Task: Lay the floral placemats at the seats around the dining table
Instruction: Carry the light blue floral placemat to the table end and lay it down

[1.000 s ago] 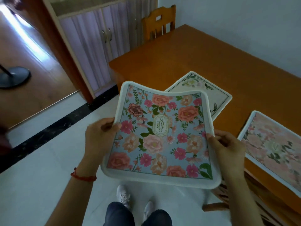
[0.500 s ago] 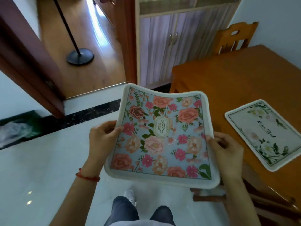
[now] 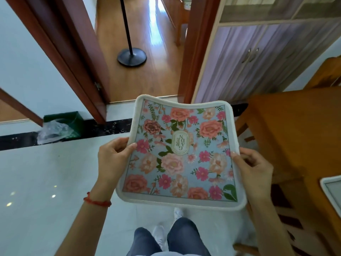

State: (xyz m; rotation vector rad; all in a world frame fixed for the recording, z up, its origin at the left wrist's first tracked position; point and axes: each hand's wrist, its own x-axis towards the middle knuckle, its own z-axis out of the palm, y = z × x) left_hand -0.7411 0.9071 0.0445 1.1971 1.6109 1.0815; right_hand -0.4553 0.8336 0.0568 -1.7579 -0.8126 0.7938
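I hold a blue floral placemat (image 3: 181, 154) with pink and peach roses and a white border flat in front of me, above the floor. My left hand (image 3: 112, 159) grips its left edge and my right hand (image 3: 252, 167) grips its right edge. The orange wooden dining table (image 3: 299, 130) stands to my right, its near corner just beyond the mat. A white placemat (image 3: 332, 191) lies on the table at the right frame edge, only its corner showing.
A wooden chair (image 3: 328, 74) stands at the table's far end. A lilac cabinet (image 3: 258, 58) lines the wall ahead. An open doorway shows a black stand base (image 3: 132, 57) on wood flooring. A green bin (image 3: 60, 126) sits left of the door frame. Another chair (image 3: 287, 224) is under the table beside me.
My view has swung left and I have stepped along the table's end. The table and its laid mats have slid to the right edge. Both hands keep the same grip on the blue mat.
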